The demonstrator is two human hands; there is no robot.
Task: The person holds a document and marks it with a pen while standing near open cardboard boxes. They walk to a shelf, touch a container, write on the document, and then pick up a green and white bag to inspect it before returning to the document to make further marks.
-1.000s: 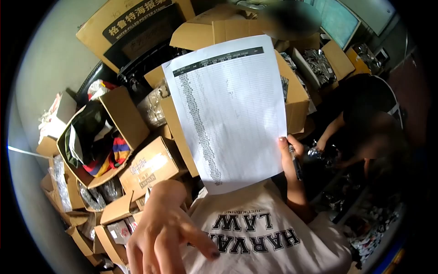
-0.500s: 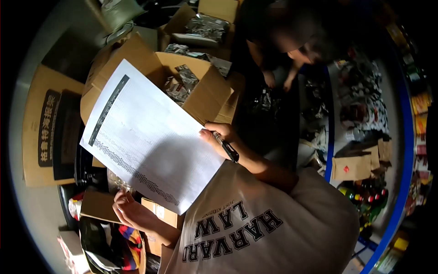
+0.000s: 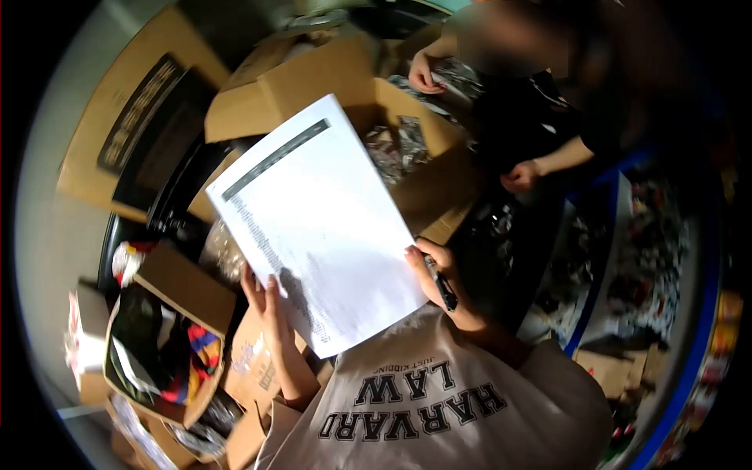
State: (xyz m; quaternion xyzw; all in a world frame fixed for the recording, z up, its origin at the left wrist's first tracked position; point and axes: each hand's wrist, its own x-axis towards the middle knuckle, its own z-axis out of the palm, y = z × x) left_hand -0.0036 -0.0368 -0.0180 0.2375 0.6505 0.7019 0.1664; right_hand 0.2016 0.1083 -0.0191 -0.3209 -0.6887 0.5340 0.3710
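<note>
"Well, where do we have the sheet [image 3: 333, 227]?"

"Raised at a tilt above the shirt [image 3: 454, 368] we wear, in front of a flapped cardboard carton [image 3: 309, 82]. Our right grip [image 3: 448, 262] is clasped on the lower part of its right edge, thumb on the printed face, with a dark pen [image 3: 444, 291] among the same fingers. Our left grip [image 3: 270, 315] is at the opposite edge; we can't tell whether it pinches the sheet or only touches it."

"How should it handle for us?"

"Light and floppy, we'd judge: easy to crease or tear, hardly slippery. We'd take it by the two long edges, thumbs in front and fingers behind, so it doesn't sag."

"And what can we read?"

"On the sheet, nothing: we see a dark header band [image 3: 274, 161] with pale characters and a dense column of print [image 3: 264, 249] down the left side, all too small. The shirt gives us HARVARD, LAW and JUST KIDDING, upside down from here. The tall carton [image 3: 84, 168] at upper left has pale characters on a black label [image 3: 141, 113], too blurred to make out."
</note>
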